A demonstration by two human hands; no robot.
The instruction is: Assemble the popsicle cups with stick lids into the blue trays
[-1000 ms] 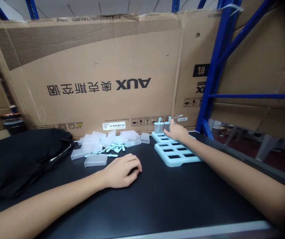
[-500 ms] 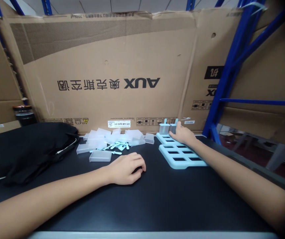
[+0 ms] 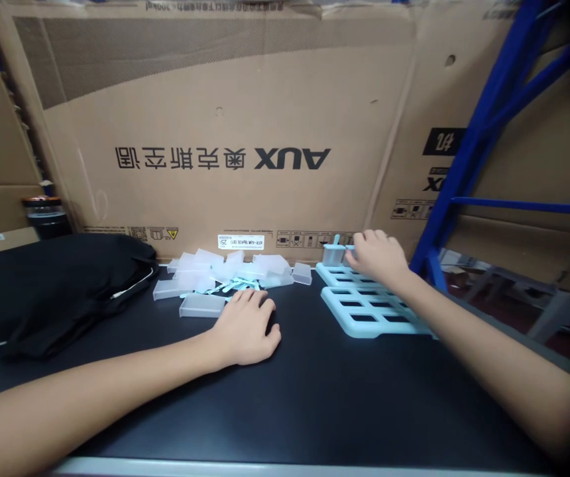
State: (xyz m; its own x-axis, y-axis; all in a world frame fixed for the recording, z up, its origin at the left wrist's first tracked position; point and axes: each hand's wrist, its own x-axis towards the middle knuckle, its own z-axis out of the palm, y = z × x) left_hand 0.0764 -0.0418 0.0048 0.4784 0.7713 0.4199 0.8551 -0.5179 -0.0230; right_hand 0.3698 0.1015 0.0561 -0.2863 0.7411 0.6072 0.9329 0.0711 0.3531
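Note:
My left hand [image 3: 248, 328] reaches palm down over the black tabletop, fingers apart, its fingertips by a pile of pale blue popsicle sticks [image 3: 238, 285] and a clear popsicle mould [image 3: 201, 305] lying on its side. At the far end of a light blue popsicle mould rack [image 3: 363, 327], my right hand [image 3: 378, 257] has its fingers curled round the top of a second filled slot's mould, mostly hidden by the hand. Left of it, another popsicle mould [image 3: 333, 254] stands upright in the rack with its blue stick lid on top.
Several loose clear moulds [image 3: 198, 265] are heaped at the back middle. A black cloth bag [image 3: 56, 291] with a white cord lies on the left, a dark jar [image 3: 46, 217] behind it. Cardboard [image 3: 215, 99] walls the back; a blue metal frame [image 3: 464, 172] rises at right.
My left hand has moved forward and opened its fingers toward the sticks. My right hand has shifted slightly, its fingers now curled lower over the mould. The view has tilted down.

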